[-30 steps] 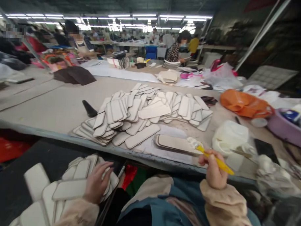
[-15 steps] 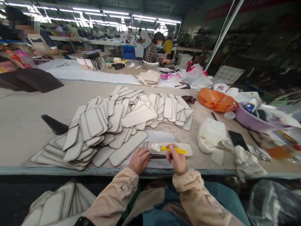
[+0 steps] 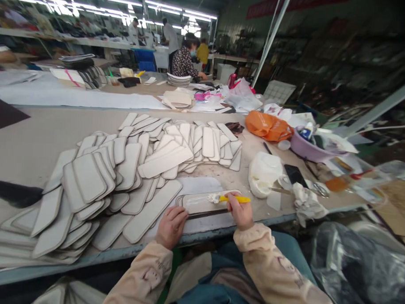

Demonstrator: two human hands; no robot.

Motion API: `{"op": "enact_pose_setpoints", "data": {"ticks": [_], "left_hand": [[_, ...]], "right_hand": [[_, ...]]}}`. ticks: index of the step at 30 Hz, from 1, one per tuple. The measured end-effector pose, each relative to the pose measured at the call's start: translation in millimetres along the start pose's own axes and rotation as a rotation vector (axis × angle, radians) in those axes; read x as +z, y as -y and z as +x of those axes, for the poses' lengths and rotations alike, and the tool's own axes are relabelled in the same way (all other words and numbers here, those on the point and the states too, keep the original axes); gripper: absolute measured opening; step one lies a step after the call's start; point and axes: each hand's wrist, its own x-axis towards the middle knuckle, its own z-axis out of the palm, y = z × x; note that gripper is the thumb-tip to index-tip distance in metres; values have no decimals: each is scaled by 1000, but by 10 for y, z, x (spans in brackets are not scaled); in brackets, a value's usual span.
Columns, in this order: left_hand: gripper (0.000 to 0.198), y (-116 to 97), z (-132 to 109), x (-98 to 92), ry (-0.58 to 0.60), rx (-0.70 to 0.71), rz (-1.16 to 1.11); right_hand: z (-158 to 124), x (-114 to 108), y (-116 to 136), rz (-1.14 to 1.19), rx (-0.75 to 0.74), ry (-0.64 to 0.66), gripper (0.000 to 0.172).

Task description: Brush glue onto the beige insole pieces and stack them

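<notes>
A long white panel with rounded corners and dark edges (image 3: pixel 199 205) lies at the table's front edge, seemingly atop a few similar ones. At its left end is my left hand (image 3: pixel 171 225), fingers together and closed on the corner; the thumb is mostly hidden. My right hand (image 3: pixel 240 212) grips a brush by its yellow handle (image 3: pixel 236 199). White paste covers the bristles (image 3: pixel 214 198), which touch the panel's upper face. A wet, shiny streak shows on the panel left of the bristles. To the left spreads a large heap of similar white panels (image 3: pixel 88 177).
A cut-open white plastic jug (image 3: pixel 265 167) stands right of my right hand. Beyond it are a black phone (image 3: pixel 295 174), crumpled tissue (image 3: pixel 307 202), scissors (image 3: pixel 320 189), a purple basin (image 3: pixel 310 151) and an orange bag (image 3: pixel 268 127). A co-worker (image 3: pixel 184 60) sits across the table.
My view has swung to the right, so the table's things sit further left. The brush has moved along the panel, away from my left hand, and a wet streak now shows behind it.
</notes>
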Motion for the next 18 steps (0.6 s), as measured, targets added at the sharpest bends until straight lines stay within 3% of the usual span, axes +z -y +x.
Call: {"op": "enact_pose_setpoints", "data": {"ticks": [5,9,13,18], "left_hand": [[20,19,16,-9,17,22,14],[16,19,20,-10,16,11,20],[13,-6,29,-14,-17,5,25],[13,-28,18,-15,-5,-2,23]], "right_hand": [[89,-543,-62,-144,10,-177,30],[50,-723,-32,-225,7,-252,29],[-106,-494,12,-122,-87,-213,28],[-329,147,88,189,-77,151,28]]}}
